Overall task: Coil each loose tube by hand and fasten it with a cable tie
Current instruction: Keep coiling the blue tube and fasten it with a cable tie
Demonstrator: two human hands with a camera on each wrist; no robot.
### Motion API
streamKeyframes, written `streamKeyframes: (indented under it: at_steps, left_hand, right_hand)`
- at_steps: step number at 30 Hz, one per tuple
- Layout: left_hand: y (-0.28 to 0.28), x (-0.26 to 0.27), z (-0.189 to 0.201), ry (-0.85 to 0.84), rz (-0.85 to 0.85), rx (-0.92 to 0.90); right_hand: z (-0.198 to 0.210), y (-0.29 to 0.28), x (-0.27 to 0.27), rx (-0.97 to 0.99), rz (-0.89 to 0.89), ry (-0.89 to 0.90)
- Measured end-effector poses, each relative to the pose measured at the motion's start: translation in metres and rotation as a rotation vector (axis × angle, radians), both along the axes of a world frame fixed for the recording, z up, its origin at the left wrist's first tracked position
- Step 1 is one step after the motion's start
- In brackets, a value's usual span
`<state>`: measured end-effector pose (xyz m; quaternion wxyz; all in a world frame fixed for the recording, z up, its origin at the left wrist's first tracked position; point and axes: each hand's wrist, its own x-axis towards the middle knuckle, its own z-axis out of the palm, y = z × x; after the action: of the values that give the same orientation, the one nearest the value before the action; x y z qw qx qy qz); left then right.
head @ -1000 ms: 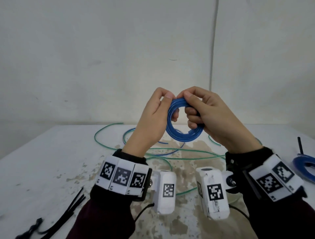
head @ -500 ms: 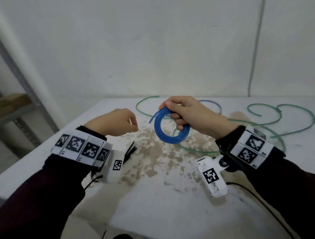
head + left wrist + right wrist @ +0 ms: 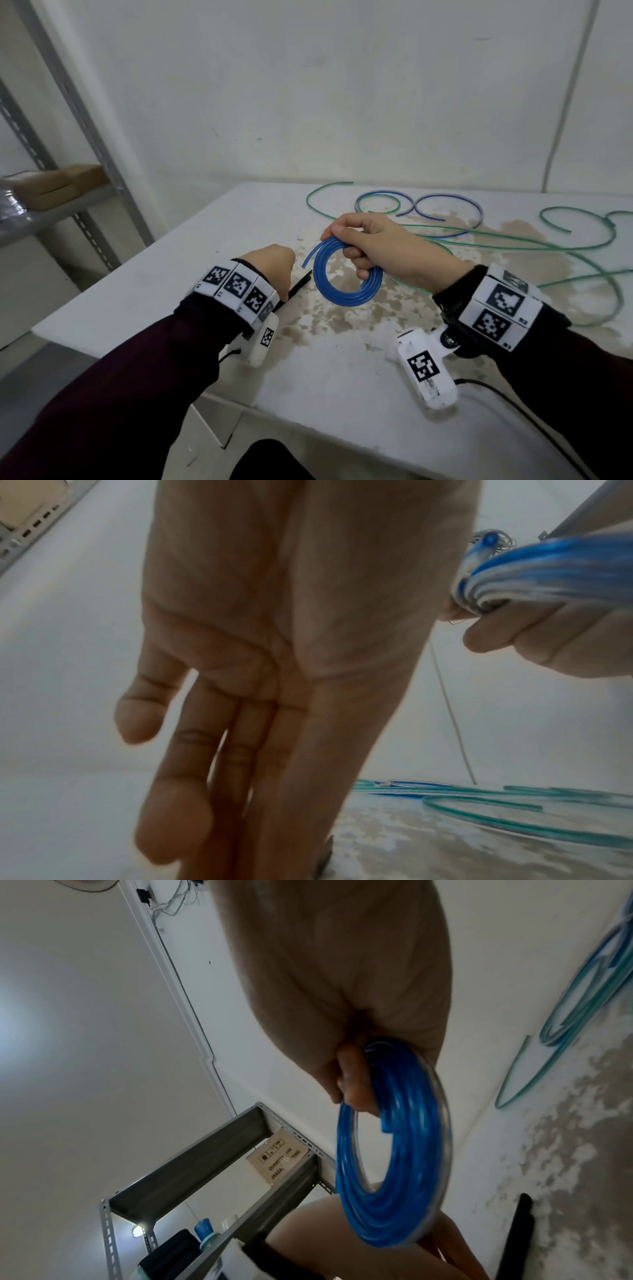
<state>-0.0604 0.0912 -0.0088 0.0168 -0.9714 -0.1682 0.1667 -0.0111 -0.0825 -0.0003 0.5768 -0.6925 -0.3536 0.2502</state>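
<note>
My right hand (image 3: 368, 245) grips a coiled blue tube (image 3: 346, 289) at its top and holds it upright just above the white table (image 3: 154, 301). The coil (image 3: 394, 1177) has several turns and one free end sticks out to the upper left. My left hand (image 3: 274, 269) is low over the table to the left of the coil. Its fingers (image 3: 205, 791) are straight, point down at the tabletop, and hold nothing. Black cable ties (image 3: 298, 286) lie right beside it, partly hidden under the hand. They also show as black strips (image 3: 519, 1240) in the right wrist view.
Loose green tubes (image 3: 513, 241) and a loose blue tube (image 3: 445, 202) sprawl across the far and right part of the table. A metal shelf rack (image 3: 78, 202) with a cardboard box (image 3: 58, 185) stands beyond the table's left edge. A wall rises behind the table.
My left hand let go of the coil and dropped down-left to the cable ties, opening its fingers. My right hand kept the coil and lowered it. The head view swung left.
</note>
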Motion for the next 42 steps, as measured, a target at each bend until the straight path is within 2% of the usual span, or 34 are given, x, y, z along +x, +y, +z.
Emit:
streamKeyframes:
  at_steps: [6,10,13,17,21,24,28,31,36,39,42]
  left_hand:
    - [0.003,-0.002,0.010,-0.042,0.027,-0.033]
    - [0.007,-0.001,0.018,-0.157,0.036,-0.111]
    - [0.005,0.004,0.030,-0.358,0.018,-0.240]
    - [-0.021,0.018,0.051,-0.707,-0.117,-0.352]
    - [-0.058,0.038,0.065,-0.997,-0.161,-0.708]
    - [-0.085,0.057,0.073,-1.106,-0.157,-0.954]
    - [-0.121,0.083,0.084,-1.162,-0.097,-1.237]
    - [-0.143,0.098,0.091,-1.164,-0.123,-1.371]
    - [-0.162,0.107,0.093,-1.060,-0.275,-1.363]
    - [-0.163,0.107,0.091,-1.029,-0.286,-1.425]
    - [-0.160,0.107,0.088,-1.017,-0.272,-1.403]
  right_hand:
    - [0.001,-0.002,0.004,0.004,-0.010,-0.002]
    - [0.005,-0.006,0.009,0.022,-0.014,-0.007]
    - [0.017,-0.013,0.016,0.095,-0.018,-0.003]
    - [0.043,-0.033,0.029,0.220,-0.063,-0.009]
    - [0.066,-0.069,0.042,0.272,-0.129,-0.066]
    - [0.080,-0.101,0.050,0.240,-0.173,-0.144]
    - [0.092,-0.130,0.060,0.219,-0.204,-0.214]
    - [0.091,-0.142,0.071,0.189,-0.219,-0.249]
    - [0.085,-0.153,0.086,0.136,-0.293,-0.297]
    - [0.082,-0.153,0.088,0.113,-0.318,-0.334]
    - [0.081,-0.149,0.086,0.114,-0.301,-0.379]
